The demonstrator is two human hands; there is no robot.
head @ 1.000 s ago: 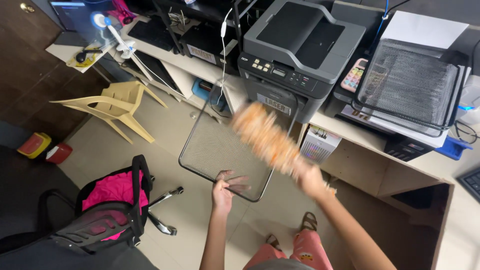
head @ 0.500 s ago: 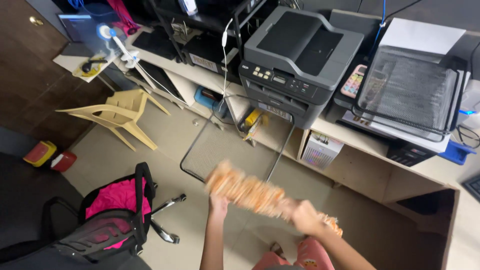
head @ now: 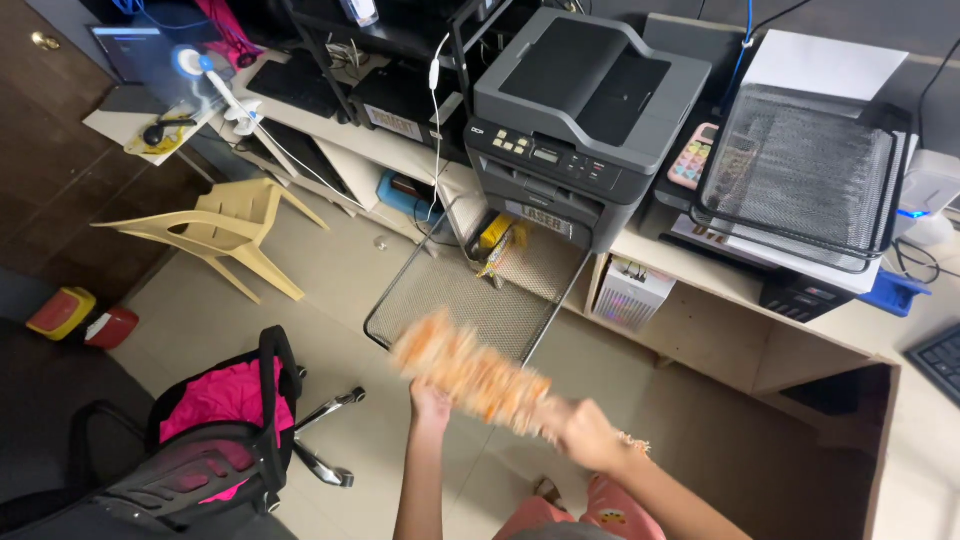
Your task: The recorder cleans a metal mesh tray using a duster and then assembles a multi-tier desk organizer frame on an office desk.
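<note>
Orange duster [head: 470,375], blurred with motion, is being held by the right hand [head: 585,437], which is clamped around its handle end; the fluffy head is sweeping across the near edge of a wire mesh tray [head: 470,290]. The left hand [head: 430,403] is reaching up to that near edge of the tray, but the blurred duster is covering the fingers, so I cannot tell whether they are closed on the rim or only touching it. The two hands are sitting apart, the duster spanning the gap between them.

The duster is looking soft, fluffy and very light, likely to flop if gripped by the head, so the stiff handle seems the place to hold it. The tray is looking light but rigid, with a thin wire rim as the natural grip.

The tray's far end is leaning up against the desk [head: 700,270] below a grey printer [head: 580,100]. To the right, a stack of black mesh paper trays [head: 800,170] is standing on the desk. On the floor to the left, a beige plastic chair [head: 235,235] is lying tipped over, and an office chair with a pink bag [head: 215,410] is standing nearer.
</note>
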